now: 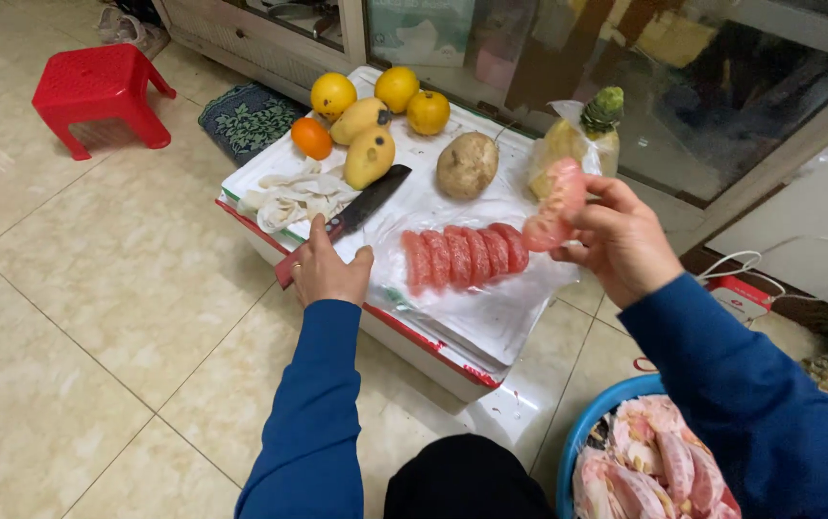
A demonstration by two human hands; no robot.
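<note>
Fingers of the right hand are closed around a peeled pink pomelo segment, held above the white board beside a row of segments. Left hand is rested loosely curled on the knife handle.

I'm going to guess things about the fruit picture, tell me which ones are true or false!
1. The right hand holds a peeled pink fruit segment. True.
2. The left hand holds a spoon. False: it rests on the knife, at its handle.
3. A row of pink segments lies on the white board. True.
4. The stool is blue. False: it is red.
5. The two mangoes are sliced. False: they look whole.
</note>
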